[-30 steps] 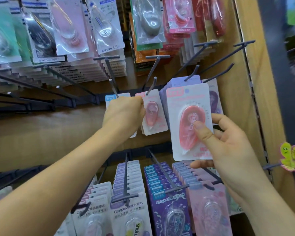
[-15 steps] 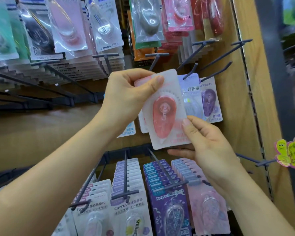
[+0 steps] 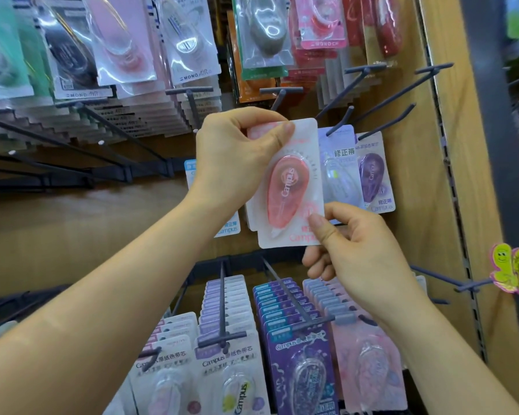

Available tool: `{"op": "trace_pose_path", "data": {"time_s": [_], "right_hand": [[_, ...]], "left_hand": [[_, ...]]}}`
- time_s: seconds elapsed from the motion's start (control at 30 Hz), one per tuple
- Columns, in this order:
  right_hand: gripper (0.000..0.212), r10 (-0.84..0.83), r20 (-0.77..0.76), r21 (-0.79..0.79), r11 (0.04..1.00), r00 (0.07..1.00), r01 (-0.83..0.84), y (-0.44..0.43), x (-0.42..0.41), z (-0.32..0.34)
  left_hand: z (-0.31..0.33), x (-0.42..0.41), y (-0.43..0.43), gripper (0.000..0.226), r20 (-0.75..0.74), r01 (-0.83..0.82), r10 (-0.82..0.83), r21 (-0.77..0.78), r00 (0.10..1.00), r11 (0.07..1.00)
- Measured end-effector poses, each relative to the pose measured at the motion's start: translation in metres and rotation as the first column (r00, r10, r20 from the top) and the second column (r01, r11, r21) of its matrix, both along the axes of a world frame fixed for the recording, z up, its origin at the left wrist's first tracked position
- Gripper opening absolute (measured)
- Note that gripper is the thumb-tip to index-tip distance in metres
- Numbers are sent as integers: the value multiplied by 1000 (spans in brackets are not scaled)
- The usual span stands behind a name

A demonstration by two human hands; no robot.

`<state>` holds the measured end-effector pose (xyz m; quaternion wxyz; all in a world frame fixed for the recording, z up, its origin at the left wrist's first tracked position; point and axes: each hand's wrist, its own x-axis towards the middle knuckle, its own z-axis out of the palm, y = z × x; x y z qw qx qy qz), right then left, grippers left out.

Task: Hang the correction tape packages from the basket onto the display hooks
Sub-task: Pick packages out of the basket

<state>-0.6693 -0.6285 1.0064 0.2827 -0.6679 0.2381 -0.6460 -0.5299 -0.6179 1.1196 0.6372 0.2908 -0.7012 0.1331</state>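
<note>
A white card package with a pink Campus correction tape (image 3: 288, 187) is held up in front of the middle row of display hooks. My left hand (image 3: 237, 157) pinches its top edge, thumb over the front. My right hand (image 3: 351, 250) pinches its lower right corner. A dark hook (image 3: 277, 98) sticks out just above the package's top. Behind it hang a second pink package (image 3: 250, 217), a pale lilac package (image 3: 339, 172) and a purple one (image 3: 373, 175). The basket is out of view.
Rows of MONO packages (image 3: 108, 55) fill the upper hooks. Full hooks of Campus refills (image 3: 228, 324) and purple packs (image 3: 294, 339) stand out below my arms. Bare hooks (image 3: 396, 91) jut at upper right beside the wooden side panel (image 3: 450, 175).
My left hand left the hanging blue package and took the pink package's top. The package moved left and up toward the middle hook; my right hand slid to its lower corner.
</note>
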Motion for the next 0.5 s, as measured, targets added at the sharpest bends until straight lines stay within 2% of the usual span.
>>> {"op": "trace_pose_path", "data": {"time_s": [0.2, 0.37, 0.5], "right_hand": [[20, 46, 9, 30, 998, 999, -46, 1, 0, 7], [15, 44, 10, 58, 997, 999, -44, -4, 0, 8], [17, 39, 12, 71, 997, 999, -40, -4, 3, 7]], "left_hand": [[5, -1, -1, 2, -52, 0, 4, 73, 999, 997], [9, -15, 0, 18, -186, 146, -90, 312, 978, 939], [16, -18, 5, 18, -251, 152, -40, 444, 967, 883]]}}
